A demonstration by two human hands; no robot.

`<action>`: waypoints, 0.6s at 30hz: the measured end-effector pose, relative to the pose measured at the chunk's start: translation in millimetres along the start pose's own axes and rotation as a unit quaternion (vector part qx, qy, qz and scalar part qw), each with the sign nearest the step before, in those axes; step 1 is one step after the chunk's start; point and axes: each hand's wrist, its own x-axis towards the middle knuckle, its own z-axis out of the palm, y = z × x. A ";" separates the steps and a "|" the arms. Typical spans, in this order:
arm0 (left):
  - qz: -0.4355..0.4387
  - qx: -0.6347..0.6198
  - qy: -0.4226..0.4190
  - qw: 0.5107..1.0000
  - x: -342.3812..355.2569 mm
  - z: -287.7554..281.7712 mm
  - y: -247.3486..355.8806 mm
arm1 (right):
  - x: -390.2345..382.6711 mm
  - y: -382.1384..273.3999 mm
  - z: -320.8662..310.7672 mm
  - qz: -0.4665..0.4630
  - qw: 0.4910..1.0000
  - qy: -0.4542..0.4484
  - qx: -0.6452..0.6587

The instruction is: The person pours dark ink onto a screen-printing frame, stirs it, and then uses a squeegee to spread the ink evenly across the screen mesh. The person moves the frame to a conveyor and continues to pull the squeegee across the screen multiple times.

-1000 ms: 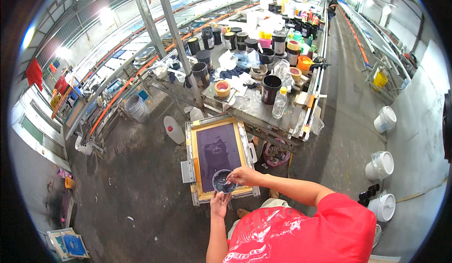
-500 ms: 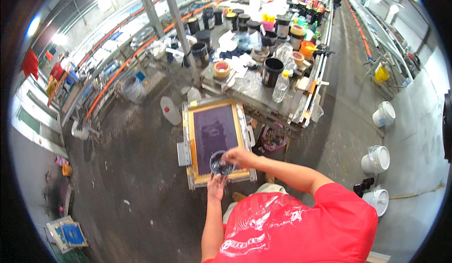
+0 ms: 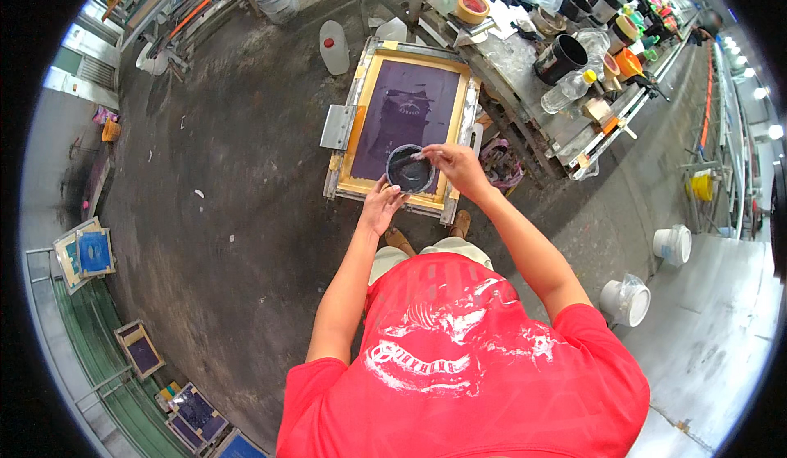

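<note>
My left hand [image 3: 383, 207] is closed on the near side of a round clear tub [image 3: 390, 168] with dark paste coating its inside. In my right hand [image 3: 457, 168], at the tub's right rim, the fingers pinch a small pale thing [image 3: 419, 155] that reaches over the opening; its kind is hard to make out. Beneath the tub lies a silkscreen [image 3: 393, 89], a wooden frame with purple mesh and a darker printed patch in the middle. It rests on a low metal-edged stand, just in front of my feet.
A cluttered worktable [image 3: 512, 68] stands at the right, holding a black bucket [image 3: 560, 59], a clear bottle [image 3: 567, 91] and a tape roll [image 3: 472, 8]. A white jug [image 3: 334, 48] is on the floor beyond the screen. White pails [image 3: 625, 300] line the right; more framed screens [image 3: 95, 251] lean at the left.
My view has tilted down and turned, so the screen and table sit higher in the picture. Both hands stay at the tub; the right hand's pinched thing now shows more clearly over the opening.
</note>
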 end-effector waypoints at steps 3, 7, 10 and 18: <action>-0.005 -0.025 -0.016 1.000 2.3 -4.7 0.2 | 4.2 2.1 -15.9 -0.026 0.991 0.013 -0.132; -0.004 -0.031 -0.001 1.000 5.8 -1.8 -3.8 | -10.9 9.5 -10.9 0.028 0.999 -0.028 -0.031; -0.022 -0.037 0.014 0.999 2.3 0.2 -9.4 | -17.6 11.2 7.4 0.113 0.990 -0.055 0.056; -0.048 -0.055 -0.001 0.997 1.4 -10.9 -4.1 | -7.1 4.4 -20.2 -0.038 0.985 -0.002 -0.170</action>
